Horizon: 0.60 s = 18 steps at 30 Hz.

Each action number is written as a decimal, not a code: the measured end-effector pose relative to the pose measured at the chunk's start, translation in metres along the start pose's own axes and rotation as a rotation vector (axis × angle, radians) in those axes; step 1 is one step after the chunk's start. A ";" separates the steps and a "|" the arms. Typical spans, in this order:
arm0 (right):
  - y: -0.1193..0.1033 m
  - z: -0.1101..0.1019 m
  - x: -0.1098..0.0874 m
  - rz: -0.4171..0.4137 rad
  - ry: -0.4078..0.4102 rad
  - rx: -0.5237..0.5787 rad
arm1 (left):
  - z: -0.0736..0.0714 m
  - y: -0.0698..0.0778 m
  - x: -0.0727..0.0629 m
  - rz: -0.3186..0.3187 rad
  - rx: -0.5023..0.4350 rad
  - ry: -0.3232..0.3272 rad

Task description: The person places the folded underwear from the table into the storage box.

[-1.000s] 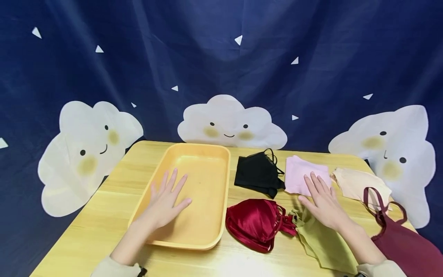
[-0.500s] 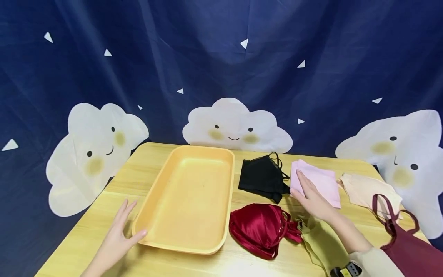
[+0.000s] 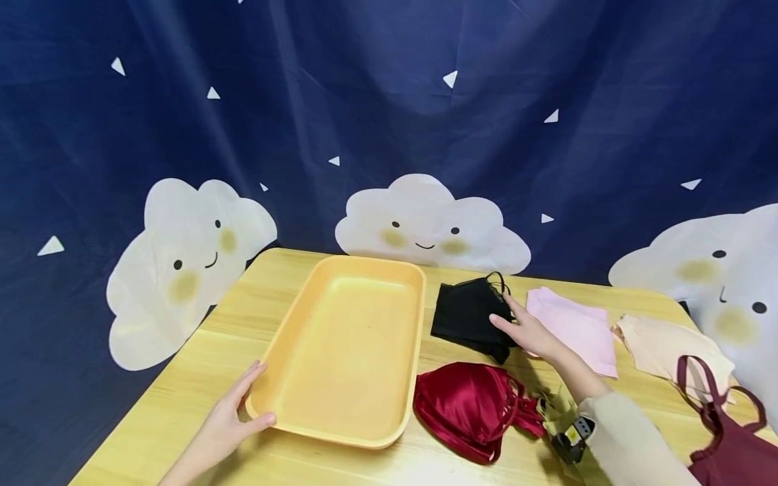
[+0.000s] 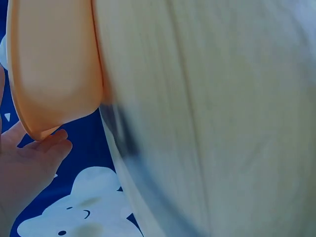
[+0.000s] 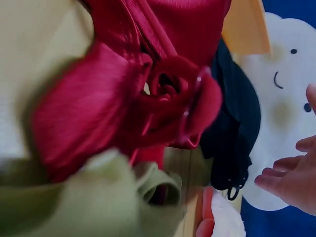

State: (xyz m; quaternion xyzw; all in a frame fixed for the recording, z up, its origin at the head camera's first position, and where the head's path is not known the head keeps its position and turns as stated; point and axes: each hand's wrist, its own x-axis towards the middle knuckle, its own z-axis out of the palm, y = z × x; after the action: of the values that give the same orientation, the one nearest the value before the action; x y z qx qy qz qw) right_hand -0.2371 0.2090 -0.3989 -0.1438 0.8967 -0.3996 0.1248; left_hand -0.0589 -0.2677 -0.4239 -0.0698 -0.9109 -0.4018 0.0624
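Note:
At the near left corner of a yellow-orange tray [image 3: 340,344], my left hand [image 3: 221,425] has its thumb by the front rim and its fingers along the left side. The left wrist view shows this hand [image 4: 32,163] at the tray's corner [image 4: 59,59], fingers fairly straight. My right hand [image 3: 531,334] reaches over the right edge of a black bra [image 3: 464,314], fingers extended and holding nothing. The right wrist view has the hand [image 5: 291,173] beside the black bra [image 5: 232,108]; whether they touch I cannot tell. Close by lies a red satin bra [image 3: 464,408].
A folded pink cloth garment [image 3: 577,327] lies right of the black bra, then a cream garment [image 3: 675,351]. Nearer are an olive garment [image 5: 89,202], partly under my right arm, and a burgundy strappy top [image 3: 738,445]. A dark blue cloud-print curtain [image 3: 389,88] hangs behind the wooden table [image 3: 237,331].
My left hand has gone from over the tray to its near left corner. My right hand has moved left from the pink garment to the black bra. The head view has shifted slightly.

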 end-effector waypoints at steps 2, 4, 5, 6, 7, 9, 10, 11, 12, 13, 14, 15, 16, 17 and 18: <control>0.003 0.002 0.008 0.009 -0.006 -0.007 | 0.001 0.000 0.001 0.005 0.015 -0.006; 0.008 0.004 0.014 0.028 -0.009 -0.002 | 0.002 0.001 0.004 0.007 0.013 -0.017; 0.010 0.005 0.016 0.038 -0.011 0.004 | 0.002 0.001 0.004 0.007 0.010 -0.030; 0.013 0.007 0.018 0.051 -0.013 0.007 | 0.002 0.002 0.005 0.006 0.007 -0.043; 0.016 0.008 0.019 0.062 -0.016 0.003 | 0.002 0.003 0.006 0.006 0.013 -0.054; 0.021 0.011 0.020 0.100 -0.027 0.004 | 0.002 0.003 0.007 0.006 0.014 -0.083; 0.023 0.012 0.020 0.123 -0.032 0.002 | 0.002 0.003 0.007 0.007 0.015 -0.097; 0.025 0.012 0.019 0.143 -0.029 -0.006 | 0.003 0.003 0.008 0.008 0.018 -0.110; 0.027 0.011 0.019 0.167 -0.021 -0.018 | 0.003 0.003 0.010 0.013 0.018 -0.123; 0.029 0.011 0.018 0.191 -0.012 -0.031 | 0.004 0.002 0.012 0.017 0.012 -0.138; 0.031 0.010 0.017 0.212 0.000 -0.038 | 0.005 0.001 0.013 0.022 0.004 -0.154; 0.033 0.009 0.016 0.227 0.009 -0.043 | 0.006 0.001 0.015 0.022 -0.009 -0.165; 0.034 0.008 0.016 0.241 0.019 -0.053 | 0.007 0.000 0.017 0.018 -0.029 -0.175; 0.035 0.007 0.015 0.252 0.030 -0.057 | 0.008 -0.001 0.018 0.008 -0.047 -0.183; 0.036 0.007 0.015 0.266 0.033 -0.055 | 0.009 -0.001 0.018 0.005 -0.075 -0.190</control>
State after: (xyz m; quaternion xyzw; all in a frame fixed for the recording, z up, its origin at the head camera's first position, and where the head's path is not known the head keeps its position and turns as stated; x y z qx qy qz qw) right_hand -0.2544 0.2216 -0.4324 -0.0206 0.9204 -0.3571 0.1578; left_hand -0.0773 -0.2608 -0.4276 -0.1122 -0.8970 -0.4269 -0.0258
